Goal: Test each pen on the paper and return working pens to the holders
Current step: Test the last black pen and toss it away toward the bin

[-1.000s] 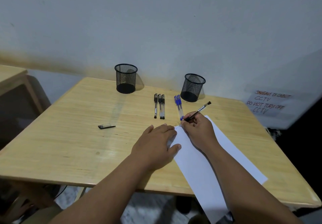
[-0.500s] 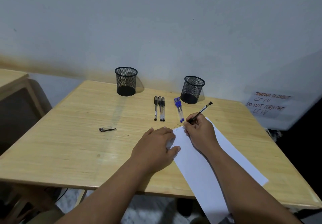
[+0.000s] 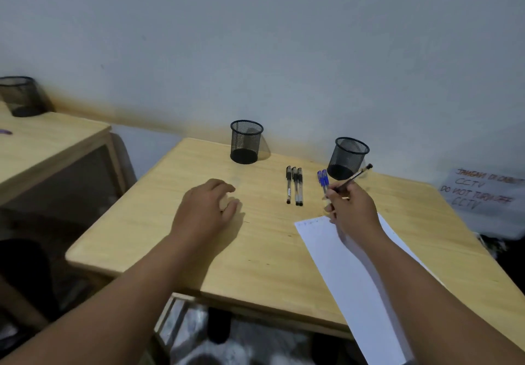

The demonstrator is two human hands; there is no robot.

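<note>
The wooden counter (image 3: 176, 211) is standing against a pale wall (image 3: 255, 37), carrying all the task items. A white sheet of paper (image 3: 349, 273) is lying at an angle on the right side of the counter, with its near end overhanging the front edge; faint marks are showing along its far edge.

The left hand (image 3: 204, 211) is resting palm down on the bare wood left of the paper, well apart from it. Its grip is loosely curled with the fingertips tucked under; whether anything is lying beneath it cannot be told.

The right hand (image 3: 352, 208) is hovering over the far corner of the paper, its grip pinching a black pen (image 3: 353, 177) near the writing end. The pen is tilting up and away, its back end pointing toward the right holder.

Two black mesh holders are standing upright near the wall: the left holder (image 3: 246, 141) at the back centre, the right holder (image 3: 348, 157) further right. No pens are showing inside either.

Between the holders and the hands, three black pens (image 3: 295, 185) are lying side by side, touching or nearly so. Just right of them, two blue pens (image 3: 322, 179) are lying together, their near ends hidden behind the right hand.

A second counter (image 3: 42, 148) is standing at left, bearing another mesh holder (image 3: 21, 96). A handwritten notice (image 3: 483, 191) is leaning at far right.
</note>
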